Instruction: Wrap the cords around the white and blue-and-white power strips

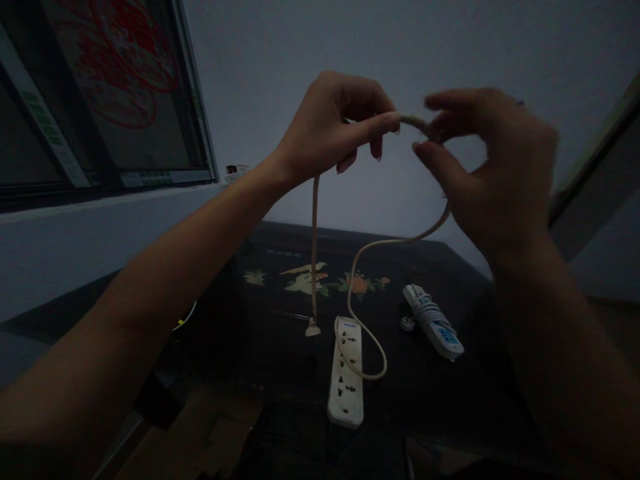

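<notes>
A pale power cord (315,247) is raised above a dark table. My left hand (345,123) pinches it between thumb and fingers, and one end hangs straight down to a plug (313,328) near the tabletop. My right hand (493,160), slightly blurred, is curled with thumb and fingertips closed on the same cord close by. From there the cord drops and loops down over a white power strip (346,407), which lies on the table with its sockets facing up.
To the right lies a second power strip (443,337) with its cord wound round it. The dark table (280,360) bears a painted bird-and-flower pattern. Behind it rises a pale wall (400,40), with a window (110,87) at left. A white socket box (235,173) is partly hidden behind my left arm.
</notes>
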The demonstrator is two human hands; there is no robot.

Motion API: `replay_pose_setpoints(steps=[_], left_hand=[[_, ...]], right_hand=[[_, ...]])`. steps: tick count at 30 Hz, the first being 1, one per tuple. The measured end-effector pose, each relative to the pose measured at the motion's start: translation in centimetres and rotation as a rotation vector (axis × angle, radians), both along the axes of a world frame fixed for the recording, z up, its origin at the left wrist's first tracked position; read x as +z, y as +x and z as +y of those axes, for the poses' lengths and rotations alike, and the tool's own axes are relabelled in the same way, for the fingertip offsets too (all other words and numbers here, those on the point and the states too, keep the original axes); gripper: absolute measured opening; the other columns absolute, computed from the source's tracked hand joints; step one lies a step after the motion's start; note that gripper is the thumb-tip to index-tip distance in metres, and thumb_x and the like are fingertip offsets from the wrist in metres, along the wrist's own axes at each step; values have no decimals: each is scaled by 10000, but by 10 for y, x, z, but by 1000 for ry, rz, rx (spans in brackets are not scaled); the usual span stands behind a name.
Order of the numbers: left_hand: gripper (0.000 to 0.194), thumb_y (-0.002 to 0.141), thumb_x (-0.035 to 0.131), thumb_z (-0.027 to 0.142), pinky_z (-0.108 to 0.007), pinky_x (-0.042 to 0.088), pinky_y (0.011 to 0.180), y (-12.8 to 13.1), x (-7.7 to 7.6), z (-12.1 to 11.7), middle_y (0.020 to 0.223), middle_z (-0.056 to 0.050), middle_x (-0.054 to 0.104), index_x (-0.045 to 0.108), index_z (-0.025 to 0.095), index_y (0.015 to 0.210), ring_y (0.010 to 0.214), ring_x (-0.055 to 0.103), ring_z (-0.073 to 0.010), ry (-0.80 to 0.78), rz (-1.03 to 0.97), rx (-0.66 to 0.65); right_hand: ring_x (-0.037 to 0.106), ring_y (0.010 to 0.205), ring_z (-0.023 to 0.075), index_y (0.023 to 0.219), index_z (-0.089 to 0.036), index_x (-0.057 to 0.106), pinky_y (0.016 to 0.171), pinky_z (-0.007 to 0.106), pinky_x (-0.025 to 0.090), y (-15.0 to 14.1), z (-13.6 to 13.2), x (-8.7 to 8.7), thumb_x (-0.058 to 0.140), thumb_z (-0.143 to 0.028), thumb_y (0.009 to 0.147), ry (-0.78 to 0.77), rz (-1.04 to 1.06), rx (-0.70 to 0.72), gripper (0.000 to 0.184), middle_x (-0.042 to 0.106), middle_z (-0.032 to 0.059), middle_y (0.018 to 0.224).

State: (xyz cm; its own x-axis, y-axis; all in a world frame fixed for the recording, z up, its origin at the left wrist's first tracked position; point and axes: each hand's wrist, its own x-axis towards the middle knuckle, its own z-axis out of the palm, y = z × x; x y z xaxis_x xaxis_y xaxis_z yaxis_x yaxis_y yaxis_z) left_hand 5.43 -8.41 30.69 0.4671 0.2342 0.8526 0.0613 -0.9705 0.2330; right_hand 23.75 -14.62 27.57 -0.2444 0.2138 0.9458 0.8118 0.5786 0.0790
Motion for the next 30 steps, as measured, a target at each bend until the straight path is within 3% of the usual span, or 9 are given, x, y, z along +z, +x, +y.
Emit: replay_pose_setpoints(steps=[3,6,10,13,16,20,23,26,30], left_hand=[[173,821,638,284,-126,298,410,-1,-4,-14,642,34,628,690,120,809,397,495,-5,-16,42,75],[85,807,647,213,-116,303,431,0,-11,-17,620,47,607,677,140,838,419,524,-14,-160,39,80],[153,815,621,126,-121,382,444,-8,-33,4,563,60,579,626,144,966,416,533,-35,-385,115,-7],[171,883,546,193,-147,444,488,-27,-64,26,579,43,595,575,131,1040,438,547,-47,-610,207,-68],[197,920,483,309,-197,482,532,-48,-108,37,542,33,590,564,141,986,430,529,-63,-846,324,-213],[183,897,496,301,-318,506,810,-64,-167,30,487,70,487,518,163,779,470,511,-60,-1079,313,-484],[136,879,519,302,-333,506,788,-68,-198,23,547,73,472,476,182,831,511,502,-73,-1238,381,-605],[174,912,459,347,-244,477,623,-66,-216,29,619,32,534,504,179,914,542,518,-86,-1141,475,-451],[243,907,468,366,-208,423,571,-53,-236,61,674,-1,589,562,154,837,558,541,-87,-747,578,-89]], right_hand=[[468,537,14,908,-132,686,597,210,345,-1,15,6,584,-211,867,-179,3,78,136,521,-87,580],[348,455,-31,793,-94,679,507,189,245,2,26,2,537,-228,882,-283,72,264,215,422,-113,504],[327,408,-43,805,-71,656,478,213,190,17,30,-1,517,-288,884,-268,300,450,270,382,-120,477],[311,401,-28,824,-78,651,459,225,189,33,24,1,542,-258,900,-214,454,484,224,352,-117,467],[316,407,-17,868,-82,665,447,252,170,50,17,0,575,-222,889,-235,486,467,168,338,-113,467],[334,458,-27,931,-88,662,515,319,173,67,10,-4,571,-296,876,-355,590,359,233,464,-100,534],[338,499,-27,1009,-81,648,552,359,181,76,5,-7,556,-313,876,-386,672,263,282,592,-69,659],[376,511,-12,1006,-77,660,566,362,225,83,-5,-14,585,-290,865,-425,718,154,267,613,-48,674],[392,487,10,886,-81,675,545,330,247,86,-20,-29,648,-342,803,-559,662,62,275,537,-62,560]])
